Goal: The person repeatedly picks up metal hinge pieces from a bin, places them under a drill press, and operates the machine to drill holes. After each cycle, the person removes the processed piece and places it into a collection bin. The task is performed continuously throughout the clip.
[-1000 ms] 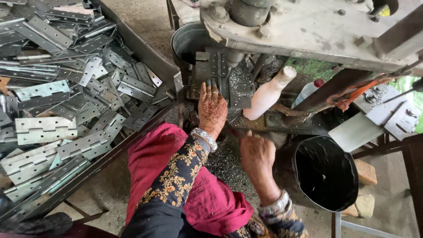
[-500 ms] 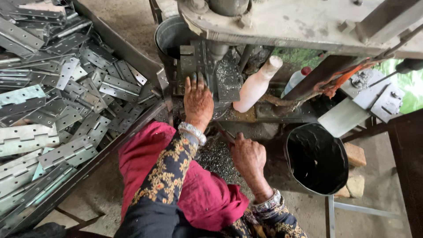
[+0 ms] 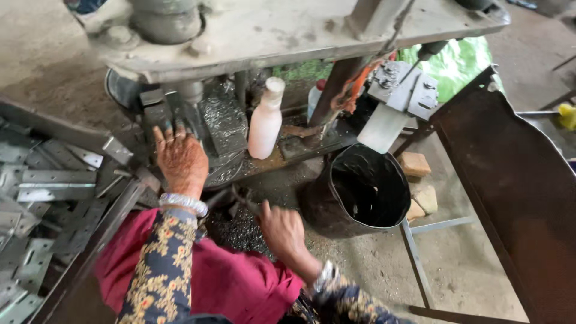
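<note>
Both forearms in dark navy sleeves with yellow floral print, silver beaded bangle (image 3: 183,203) on left wrist, silvery bracelet (image 3: 324,275) on right wrist, magenta cloth (image 3: 234,281) draped over lap.

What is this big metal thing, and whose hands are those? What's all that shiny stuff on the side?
You are looking down from a camera worn on a person's head, so the two hands are that person's own. The big grey thing is a heavy metal workshop machine. The left hand reaches up with its fingers on the dark metal block under the machine. The right hand is lower down, over a heap of tiny metal bits; what it grips is too blurred to tell. The shiny stuff is flat metal plates with holes, piled in a tray. There is also a white plastic bottle standing by the machine and a black bucket on the ground.
</note>
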